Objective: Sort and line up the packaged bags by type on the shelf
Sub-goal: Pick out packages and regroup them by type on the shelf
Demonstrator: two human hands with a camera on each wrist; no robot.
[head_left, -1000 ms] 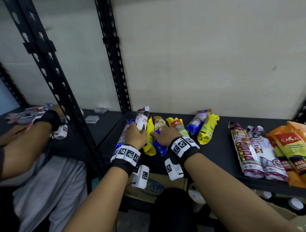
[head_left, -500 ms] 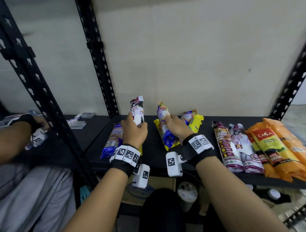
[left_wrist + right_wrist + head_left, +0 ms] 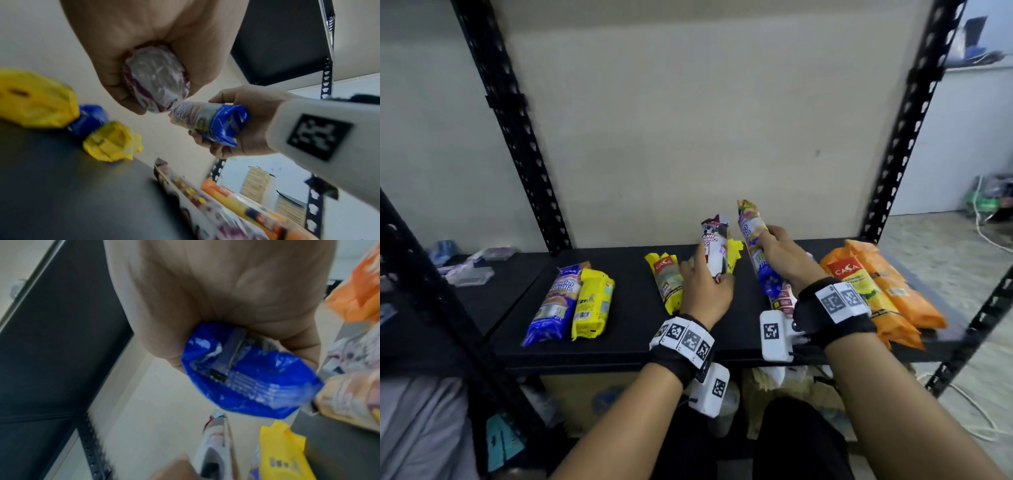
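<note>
"casa" on orange pack (image 3: pixel 858 277) and yellow pack (image 3: pixel 667 279); "handle" on blue pack (image 3: pixel 558 301)

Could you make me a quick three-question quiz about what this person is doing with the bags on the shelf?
1. True or false: both hands hold a pack lifted off the shelf.
2. Which pack does the left hand grip? A) orange pack B) white drawstring pack C) yellow pack
3. Fill in: the right hand grips a pack with a ____ bottom end.

Key: 1 true; 2 B; 3 blue. The orange packs lie at the shelf's right end.
</note>
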